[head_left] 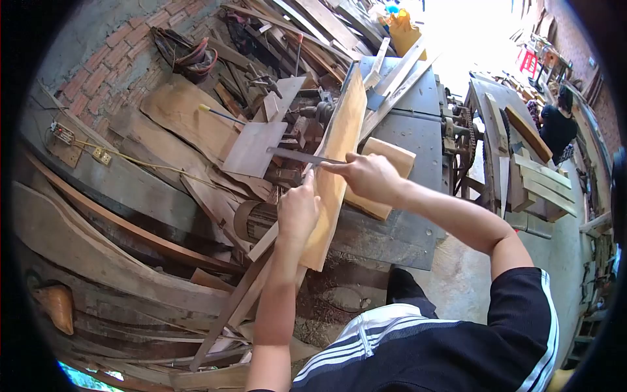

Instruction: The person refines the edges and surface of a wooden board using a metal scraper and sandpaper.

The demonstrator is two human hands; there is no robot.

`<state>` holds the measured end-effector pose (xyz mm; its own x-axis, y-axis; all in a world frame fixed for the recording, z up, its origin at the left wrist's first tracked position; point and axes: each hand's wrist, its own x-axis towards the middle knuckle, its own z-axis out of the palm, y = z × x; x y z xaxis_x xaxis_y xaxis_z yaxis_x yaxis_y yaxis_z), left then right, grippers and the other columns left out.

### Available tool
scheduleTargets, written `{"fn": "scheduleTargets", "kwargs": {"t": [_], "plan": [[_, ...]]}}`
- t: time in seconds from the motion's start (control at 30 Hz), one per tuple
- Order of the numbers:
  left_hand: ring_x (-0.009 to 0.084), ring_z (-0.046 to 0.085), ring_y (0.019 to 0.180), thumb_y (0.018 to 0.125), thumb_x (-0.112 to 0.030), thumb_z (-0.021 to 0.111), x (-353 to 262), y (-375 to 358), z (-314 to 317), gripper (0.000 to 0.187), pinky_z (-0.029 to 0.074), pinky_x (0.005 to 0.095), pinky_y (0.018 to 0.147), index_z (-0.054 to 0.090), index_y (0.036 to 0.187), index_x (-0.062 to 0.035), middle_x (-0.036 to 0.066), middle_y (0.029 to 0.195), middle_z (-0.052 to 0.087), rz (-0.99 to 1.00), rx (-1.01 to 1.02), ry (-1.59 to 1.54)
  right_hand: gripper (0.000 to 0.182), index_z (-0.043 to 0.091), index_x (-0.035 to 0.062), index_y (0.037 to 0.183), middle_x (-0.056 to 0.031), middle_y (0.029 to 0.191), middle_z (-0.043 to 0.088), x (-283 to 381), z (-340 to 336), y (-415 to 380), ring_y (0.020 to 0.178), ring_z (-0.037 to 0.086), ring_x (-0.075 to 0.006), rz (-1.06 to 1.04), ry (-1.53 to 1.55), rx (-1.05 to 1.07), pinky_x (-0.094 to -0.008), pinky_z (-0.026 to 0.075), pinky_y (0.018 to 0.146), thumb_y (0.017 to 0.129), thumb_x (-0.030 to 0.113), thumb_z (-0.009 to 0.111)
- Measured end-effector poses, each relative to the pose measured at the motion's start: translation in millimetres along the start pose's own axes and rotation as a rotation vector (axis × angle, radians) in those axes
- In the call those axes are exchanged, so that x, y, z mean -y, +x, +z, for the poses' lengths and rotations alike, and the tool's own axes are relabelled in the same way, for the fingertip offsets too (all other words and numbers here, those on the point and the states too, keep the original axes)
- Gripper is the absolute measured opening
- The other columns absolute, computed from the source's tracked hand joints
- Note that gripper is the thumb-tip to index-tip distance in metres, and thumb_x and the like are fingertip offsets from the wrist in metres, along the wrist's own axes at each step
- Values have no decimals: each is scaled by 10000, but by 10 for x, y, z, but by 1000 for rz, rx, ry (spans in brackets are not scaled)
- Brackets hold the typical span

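My right hand (375,178) is closed round one end of a long flat grey file (297,155), whose free end points left. Just below it my left hand (298,208) has its fingers bent together near the underside of the file; what they grip is hidden. Both hands are over the left edge of a long yellowish board (349,124), which slopes across the machine. A shorter wooden block (390,154) sits on the grey machine table (413,140) to the right of the board.
An electric motor (256,221) is beside my left forearm. A large gear wheel (465,134) flanks the table at right. Wooden planks (176,124) are piled at left. Another person (558,124) crouches at far right by a bench with boards.
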<state>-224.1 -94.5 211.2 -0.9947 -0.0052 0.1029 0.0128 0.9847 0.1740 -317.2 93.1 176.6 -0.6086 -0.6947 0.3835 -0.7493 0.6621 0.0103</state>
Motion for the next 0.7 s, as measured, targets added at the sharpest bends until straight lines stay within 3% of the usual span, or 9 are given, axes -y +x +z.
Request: {"fn": "scheduleTargets", "kwargs": {"t": [0.17, 0.33, 0.43, 0.47, 0.5, 0.57, 0.6, 0.63, 0.7], "plan": [[428, 684, 847, 852, -152, 695, -134, 19, 126, 533, 560, 509, 747, 513, 1336, -21, 262, 869, 687, 45, -39, 63, 539, 575, 247, 1378, -133, 838, 678, -350, -197, 119, 609, 685, -225, 153, 67, 16, -362, 576, 537, 861, 97, 563], [405, 697, 836, 868, -186, 699, -256, -72, 144, 281, 576, 476, 732, 562, 1043, -14, 243, 843, 695, 17, -35, 101, 460, 575, 276, 1376, -105, 821, 647, -153, -254, -261, 600, 647, -183, 84, -61, 24, -335, 564, 496, 938, 135, 566], [399, 700, 828, 871, -191, 697, -309, -82, 128, 280, 579, 468, 726, 559, 1048, -22, 238, 839, 697, 66, -45, 117, 427, 576, 208, 1370, -119, 876, 669, -663, -117, -119, 542, 642, -182, 295, -76, -37, -322, 555, 443, 948, 148, 547], [352, 720, 855, 876, -47, 606, -345, -94, 85, 180, 598, 431, 730, 595, 1053, -19, 196, 836, 711, 72, -36, 150, 429, 579, 226, 1367, -119, 888, 671, -656, -92, -141, 557, 649, -184, 317, -76, -53, -321, 553, 445, 948, 142, 546], [352, 720, 855, 876, -47, 606, -350, -97, 80, 180, 598, 431, 730, 595, 1053, -19, 196, 836, 711, 74, -53, 149, 432, 582, 244, 1365, -120, 899, 674, -619, -53, -185, 573, 655, -185, 339, -75, -77, -320, 551, 447, 948, 137, 545], [344, 721, 847, 878, -52, 608, -355, -109, 118, 195, 599, 424, 720, 597, 1071, -27, 195, 838, 710, 53, -25, 180, 528, 556, 253, 1394, -157, 902, 674, -303, 60, -402, 633, 694, -242, 74, -111, -159, -366, 569, 486, 906, 59, 496], [338, 721, 844, 879, -52, 608, -367, -115, 138, 213, 598, 424, 715, 599, 1091, -31, 190, 835, 708, 32, -24, 185, 504, 584, 257, 1368, -158, 895, 673, -74, -307, -526, 666, 699, -257, 44, 182, -64, -391, 572, 512, 912, 61, 495], [338, 721, 844, 879, -52, 608, -369, -120, 155, 213, 598, 424, 715, 599, 1091, -31, 190, 835, 708, 38, -15, 183, 504, 584, 257, 1368, -158, 895, 673, -142, -320, -482, 666, 699, -257, 53, 183, -57, -391, 572, 512, 912, 61, 495], [378, 709, 821, 887, -188, 677, -351, -132, 179, 355, 585, 464, 720, 563, 1184, -31, 230, 856, 703, 51, -58, 142, 491, 603, 241, 1347, -165, 892, 672, -437, -373, -290, 680, 699, -286, 347, 186, 43, -414, 578, 558, 907, 53, 496]]}}
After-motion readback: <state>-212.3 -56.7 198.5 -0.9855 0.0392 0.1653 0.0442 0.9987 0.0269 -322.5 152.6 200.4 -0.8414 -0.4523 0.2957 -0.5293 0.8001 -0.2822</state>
